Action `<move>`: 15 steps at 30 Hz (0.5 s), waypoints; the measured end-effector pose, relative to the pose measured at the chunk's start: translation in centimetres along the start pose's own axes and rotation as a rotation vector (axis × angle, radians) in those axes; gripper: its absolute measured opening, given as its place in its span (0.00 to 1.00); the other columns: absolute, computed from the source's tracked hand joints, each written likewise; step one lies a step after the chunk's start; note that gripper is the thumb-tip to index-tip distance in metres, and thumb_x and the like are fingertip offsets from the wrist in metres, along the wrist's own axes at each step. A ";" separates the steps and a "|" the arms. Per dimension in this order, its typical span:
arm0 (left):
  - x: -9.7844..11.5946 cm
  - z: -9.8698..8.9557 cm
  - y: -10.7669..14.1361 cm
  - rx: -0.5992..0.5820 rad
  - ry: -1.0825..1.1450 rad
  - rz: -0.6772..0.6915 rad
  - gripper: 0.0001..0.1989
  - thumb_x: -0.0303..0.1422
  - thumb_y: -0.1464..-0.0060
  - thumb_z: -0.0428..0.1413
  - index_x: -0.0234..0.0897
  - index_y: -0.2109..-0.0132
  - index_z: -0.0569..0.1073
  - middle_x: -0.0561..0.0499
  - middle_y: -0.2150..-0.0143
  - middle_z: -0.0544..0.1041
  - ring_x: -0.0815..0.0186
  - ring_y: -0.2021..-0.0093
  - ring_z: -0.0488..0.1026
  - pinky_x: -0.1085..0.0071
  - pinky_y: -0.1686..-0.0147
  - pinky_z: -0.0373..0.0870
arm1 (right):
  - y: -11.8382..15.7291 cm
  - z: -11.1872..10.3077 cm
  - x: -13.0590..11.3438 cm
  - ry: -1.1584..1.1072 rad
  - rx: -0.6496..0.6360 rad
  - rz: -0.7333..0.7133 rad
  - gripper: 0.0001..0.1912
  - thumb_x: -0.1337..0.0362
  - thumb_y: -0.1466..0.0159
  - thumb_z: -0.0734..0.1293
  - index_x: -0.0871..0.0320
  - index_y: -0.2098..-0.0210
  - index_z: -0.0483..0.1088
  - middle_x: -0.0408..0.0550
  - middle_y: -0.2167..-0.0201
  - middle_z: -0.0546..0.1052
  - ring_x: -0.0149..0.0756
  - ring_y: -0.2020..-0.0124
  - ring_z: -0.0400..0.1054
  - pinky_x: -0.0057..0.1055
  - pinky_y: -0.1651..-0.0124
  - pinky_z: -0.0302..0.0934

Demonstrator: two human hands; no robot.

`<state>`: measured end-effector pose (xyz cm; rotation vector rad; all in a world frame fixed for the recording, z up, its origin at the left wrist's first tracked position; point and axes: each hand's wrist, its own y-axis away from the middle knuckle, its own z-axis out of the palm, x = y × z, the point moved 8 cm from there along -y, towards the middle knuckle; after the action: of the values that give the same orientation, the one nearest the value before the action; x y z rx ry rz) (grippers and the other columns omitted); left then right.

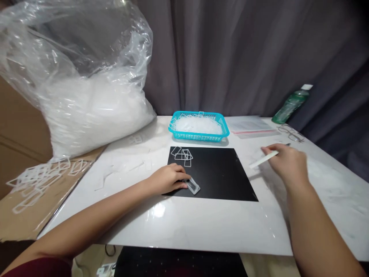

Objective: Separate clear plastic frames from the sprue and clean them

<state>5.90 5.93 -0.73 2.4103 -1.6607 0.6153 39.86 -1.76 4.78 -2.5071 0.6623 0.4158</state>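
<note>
My left hand (172, 179) is closed on a small stack of clear rectangular plastic frames (194, 187), near the front of a black mat (223, 173). Several loose white rectangular frames (182, 156) overlap at the mat's back left corner. Off the mat's right side, my right hand (288, 163) is raised above the white table and grips a slim white stick-like tool (263, 159). One end of the tool points left and down; a dark tip shows behind the fingers. Its exact kind is not clear.
Behind the mat, a blue basket (198, 137) holds many white pieces. A big clear plastic bag (95, 111) full of white pieces stands left. More frames (37, 184) lie on cardboard. Zip bags (253, 127), glasses (291, 132) and a green bottle (291, 104) are back right.
</note>
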 end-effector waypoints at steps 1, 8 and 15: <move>-0.1 0.1 0.0 0.018 0.018 -0.004 0.16 0.42 0.40 0.52 0.40 0.52 0.77 0.44 0.57 0.77 0.60 0.58 0.71 0.67 0.57 0.66 | -0.2 -0.8 1.2 0.061 0.039 0.062 0.14 0.52 0.41 0.66 0.56 0.67 0.75 0.58 0.73 0.77 0.52 0.63 0.72 0.43 0.63 0.59; 1.7 -0.4 0.2 0.127 0.350 -0.047 0.13 0.39 0.39 0.51 0.37 0.60 0.76 0.45 0.57 0.77 0.62 0.57 0.72 0.66 0.53 0.65 | 2.0 1.1 -3.1 -0.263 -0.029 0.011 0.13 0.53 0.38 0.62 0.56 0.64 0.70 0.57 0.62 0.78 0.47 0.62 0.73 0.45 0.58 0.64; 1.1 0.9 1.1 0.235 1.036 -0.359 0.12 0.40 0.40 0.52 0.35 0.62 0.65 0.54 0.72 0.70 0.72 0.73 0.68 0.75 0.72 0.66 | 13.4 8.9 -16.6 -1.205 -1.021 -0.161 0.24 0.57 0.47 0.75 0.54 0.71 0.53 0.49 0.55 0.76 0.39 0.57 0.73 0.36 0.58 0.68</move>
<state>5.48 4.23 -1.20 1.8287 -0.7297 1.6548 17.52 -0.80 -1.09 -2.3496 -0.3493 2.3550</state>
